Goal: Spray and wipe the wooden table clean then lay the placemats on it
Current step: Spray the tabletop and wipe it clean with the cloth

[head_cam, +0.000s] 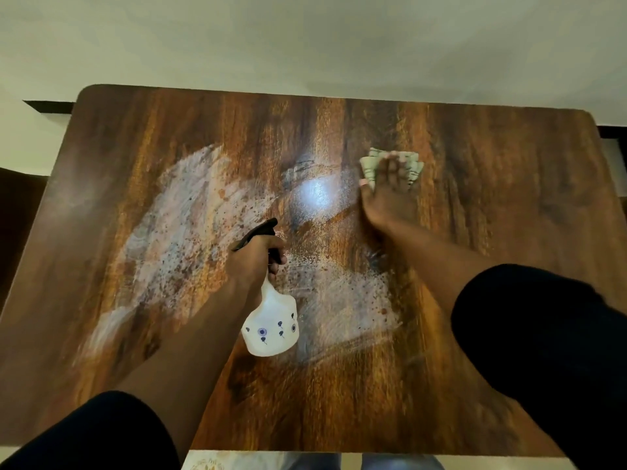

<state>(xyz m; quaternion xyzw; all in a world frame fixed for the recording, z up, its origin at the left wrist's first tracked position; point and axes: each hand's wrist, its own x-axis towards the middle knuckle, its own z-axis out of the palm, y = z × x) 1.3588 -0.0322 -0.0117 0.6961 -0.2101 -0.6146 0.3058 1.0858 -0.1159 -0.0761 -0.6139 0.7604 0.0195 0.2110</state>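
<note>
Wooden table (475, 334): whitish smeared film left of centre and near middle. Left hand (252, 262) grasps the neck of the spray bottle (271, 329) above table centre; white body hangs tilted, contents not discernible. Right hand (390, 191), fingers flat, presses the cloth (371, 166) right of centre, toward the far edge.

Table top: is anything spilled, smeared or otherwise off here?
Yes. A whitish, speckled film is smeared in streaks across the left and middle of the wooden table. The right hand presses a cloth flat beyond it; the left hand grips a spray bottle. No placemats show.
</note>
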